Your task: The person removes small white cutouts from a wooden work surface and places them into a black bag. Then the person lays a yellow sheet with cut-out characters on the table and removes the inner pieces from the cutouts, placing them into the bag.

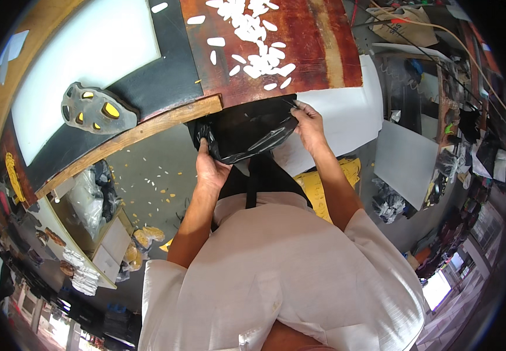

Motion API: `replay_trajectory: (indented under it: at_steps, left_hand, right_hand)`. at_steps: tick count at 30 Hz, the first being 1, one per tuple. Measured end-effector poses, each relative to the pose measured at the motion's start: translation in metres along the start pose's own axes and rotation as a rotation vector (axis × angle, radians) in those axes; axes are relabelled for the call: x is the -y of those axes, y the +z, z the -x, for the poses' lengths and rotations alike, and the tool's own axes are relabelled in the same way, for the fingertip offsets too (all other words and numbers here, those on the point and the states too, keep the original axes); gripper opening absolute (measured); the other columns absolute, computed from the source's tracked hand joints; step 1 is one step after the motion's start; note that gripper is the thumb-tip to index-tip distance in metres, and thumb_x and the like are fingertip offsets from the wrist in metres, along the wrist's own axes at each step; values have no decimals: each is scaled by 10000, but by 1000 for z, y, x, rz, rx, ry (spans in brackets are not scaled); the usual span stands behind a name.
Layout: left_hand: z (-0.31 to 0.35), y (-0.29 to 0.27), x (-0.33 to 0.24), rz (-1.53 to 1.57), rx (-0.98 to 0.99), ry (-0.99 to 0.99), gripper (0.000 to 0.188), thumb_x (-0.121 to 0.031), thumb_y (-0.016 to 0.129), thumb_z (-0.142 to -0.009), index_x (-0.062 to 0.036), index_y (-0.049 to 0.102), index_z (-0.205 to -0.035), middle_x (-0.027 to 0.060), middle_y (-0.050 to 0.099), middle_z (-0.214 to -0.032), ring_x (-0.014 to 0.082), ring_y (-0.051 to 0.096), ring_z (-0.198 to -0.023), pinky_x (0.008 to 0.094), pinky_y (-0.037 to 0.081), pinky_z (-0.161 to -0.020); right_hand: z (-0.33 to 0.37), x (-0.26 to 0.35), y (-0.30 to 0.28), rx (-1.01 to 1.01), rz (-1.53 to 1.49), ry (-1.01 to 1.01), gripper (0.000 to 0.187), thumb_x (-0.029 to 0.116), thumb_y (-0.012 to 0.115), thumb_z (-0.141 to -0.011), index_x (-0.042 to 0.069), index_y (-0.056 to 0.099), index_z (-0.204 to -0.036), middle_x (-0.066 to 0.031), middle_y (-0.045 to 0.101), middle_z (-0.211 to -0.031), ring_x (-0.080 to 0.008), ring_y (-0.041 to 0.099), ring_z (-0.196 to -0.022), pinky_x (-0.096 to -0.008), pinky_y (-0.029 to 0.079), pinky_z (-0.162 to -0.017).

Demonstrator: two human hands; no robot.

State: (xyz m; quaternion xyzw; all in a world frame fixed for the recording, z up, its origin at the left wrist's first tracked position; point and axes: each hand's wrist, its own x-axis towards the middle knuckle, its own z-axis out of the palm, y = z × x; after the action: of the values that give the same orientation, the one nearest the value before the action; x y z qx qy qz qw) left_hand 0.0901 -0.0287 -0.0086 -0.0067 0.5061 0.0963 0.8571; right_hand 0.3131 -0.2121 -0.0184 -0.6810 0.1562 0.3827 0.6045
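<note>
A black plastic bag point(247, 126) hangs with its mouth spread just below the work table's front edge. My left hand point(212, 167) grips the bag's left rim, thumb up and the other fingers mostly hidden by the plastic. On the other side my right hand point(309, 124) pinches the far right corner of the rim. Many small white oblong cut pieces point(247, 29) lie scattered on the reddish-brown board point(223, 76) right behind the bag. The inside of the bag is dark, so its contents cannot be made out.
A dark plate with holes point(99, 109) sits on the white slab point(89, 64) at the left. A wooden strip point(136, 137) edges the table. White sheet material point(343, 117) and a yellow perforated sheet point(343, 178) are at my right. Scraps litter the floor point(147, 175).
</note>
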Motion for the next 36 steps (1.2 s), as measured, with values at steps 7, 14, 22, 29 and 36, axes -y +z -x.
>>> replay_trajectory:
  at_steps: [7,14,22,29,36]
  left_hand:
    - [9,60,-4,56,197,-107,610,-523,351,-1125,-66,587,-1452,139,657,-1440,345,622,-1326,527,503,-1127]
    - [0,74,8,145,287,-88,591,-494,339,-1130,-66,590,-1452,136,639,-1464,344,625,-1322,528,490,-1146]
    - [12,73,10,225,310,-112,556,-491,360,-1126,-92,601,-1429,131,642,-1449,331,628,-1319,561,494,-1134]
    - [21,73,8,239,302,-97,541,-455,378,-1130,-65,616,-1420,135,659,-1436,344,614,-1340,568,461,-1168]
    - [23,78,8,246,237,-65,608,-511,312,-1136,-77,536,-1497,157,574,-1523,352,554,-1404,573,441,-1188]
  right_hand:
    - [51,137,14,216,686,-705,376,233,734,-994,13,728,-1299,-150,736,-1277,-244,682,-1199,-358,529,-1021]
    - [-30,130,91,242,1206,-1371,507,371,675,-1003,60,644,-1402,-195,524,-1566,-400,422,-1503,-555,272,-1278]
    - [38,99,84,724,771,-1157,351,199,658,-999,-12,686,-1277,-194,615,-1413,-392,550,-1370,-476,467,-1150]
    - [-50,171,173,350,1112,-1643,491,470,704,-960,105,739,-1287,-129,584,-1503,-379,464,-1449,-579,339,-1210]
    - [-18,101,109,691,1246,-1556,361,372,769,-916,91,765,-1142,-129,617,-1438,-348,486,-1439,-568,337,-1237]
